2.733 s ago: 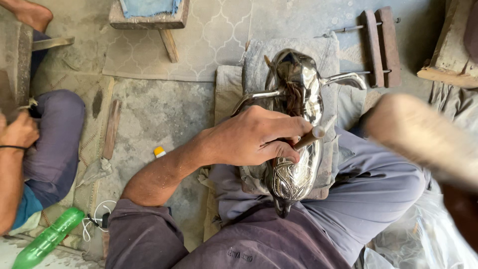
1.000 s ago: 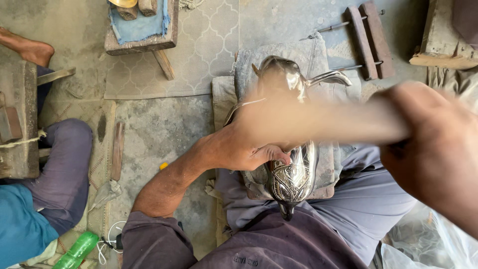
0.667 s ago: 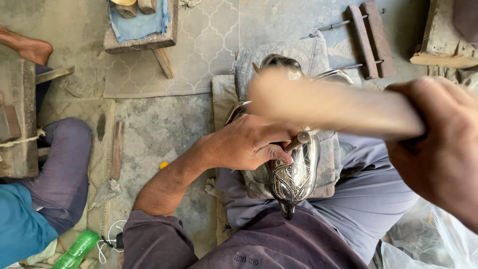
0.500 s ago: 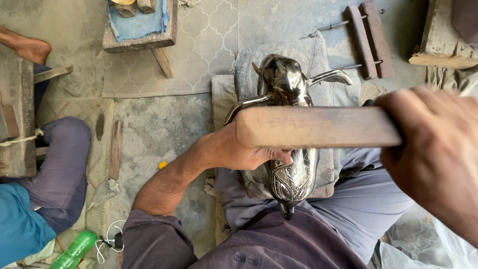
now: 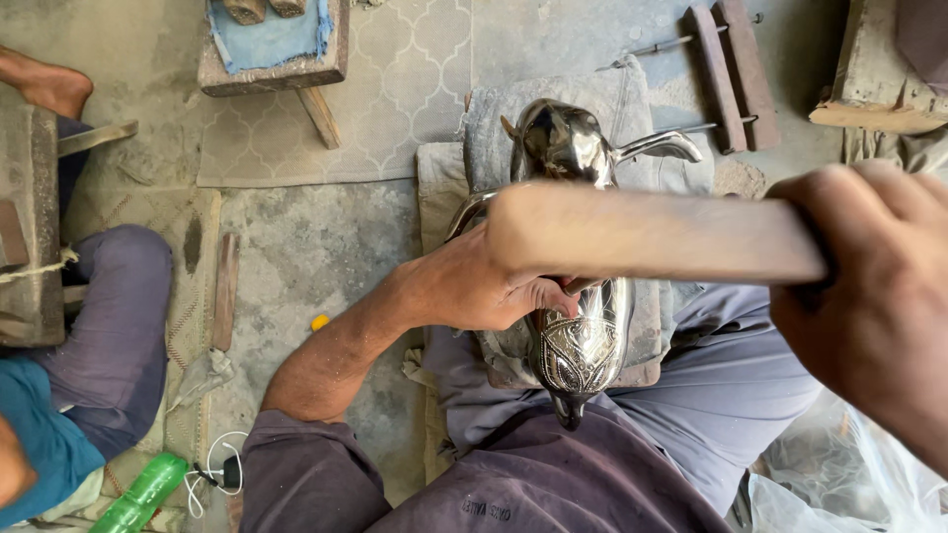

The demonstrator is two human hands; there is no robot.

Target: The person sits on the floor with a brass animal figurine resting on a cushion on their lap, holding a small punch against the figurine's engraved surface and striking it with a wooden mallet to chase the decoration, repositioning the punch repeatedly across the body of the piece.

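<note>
The blurred wooden handle (image 5: 652,235) hides the left fingers (image 5: 553,296) and their tool.

Since the earliest picture the right hand (image 5: 874,306) has come up close to the camera, gripping a wooden handle (image 5: 652,235) that was then only a blur at the right edge. Over the last second that handle has swung from slanting across the view to lying level, its free end now just above the fingers (image 5: 538,296) of the left hand (image 5: 474,286).
</note>
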